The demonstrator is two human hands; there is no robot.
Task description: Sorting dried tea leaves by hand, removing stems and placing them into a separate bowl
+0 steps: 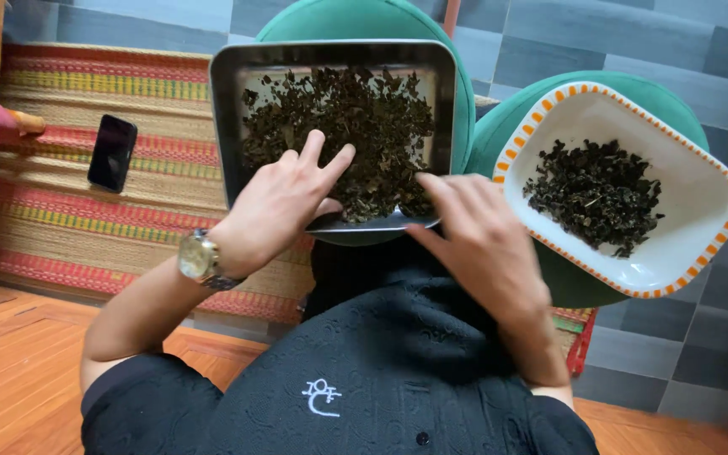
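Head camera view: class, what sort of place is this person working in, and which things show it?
Probably a home, with work done at floor level. A woven striped mat lies on wooden boards beside grey floor tiles, a phone lies on the mat, and green cushioned stools hold the tray and dish of dried leaves.

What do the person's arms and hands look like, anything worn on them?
Both forearms are bare below short black sleeves. The left hand has a metal wristwatch with a pale round dial at the wrist. The right hand wears nothing visible: no glove, no ring, no watch.
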